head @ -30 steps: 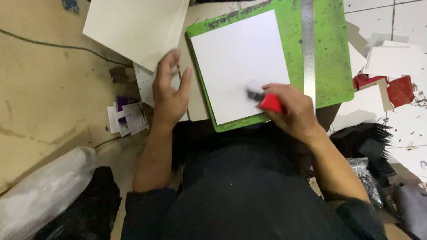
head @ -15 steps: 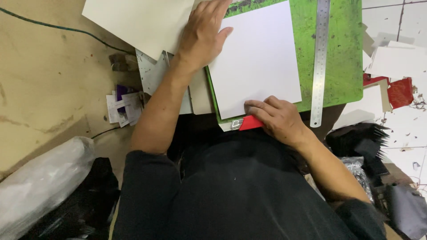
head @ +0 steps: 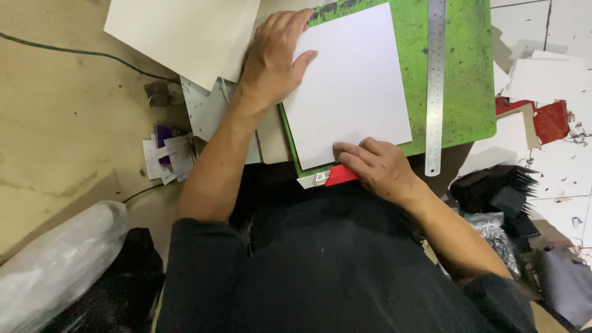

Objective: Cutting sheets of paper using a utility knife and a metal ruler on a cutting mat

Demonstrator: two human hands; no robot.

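White sheet [head: 348,83] lies on the green cutting mat [head: 465,74]. Left hand [head: 271,55] has moved to its ten-o'clock corner, spread flat; right hand [head: 376,166] — at six o'clock — now presses the edge, red-handled knife [head: 336,176] tucked beneath — cutting stroke apparently finished.

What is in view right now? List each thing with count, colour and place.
white sheet: one, white, on the green mat, under both hands
cutting mat: one, green, stained, top centre
steel ruler: one, silver, lying along the mat's right side, its end past the near edge
utility knife: one, red with a metal tip, at the sheet's near edge, under the right hand
large board: one, cream, top left
paper scraps: several, white and purple, left of the left forearm
plastic bag: one, clear, bottom left
red pieces: a few, red, far right
left hand: flat on the sheet's upper left corner
right hand: on the sheet's near edge, over the knife
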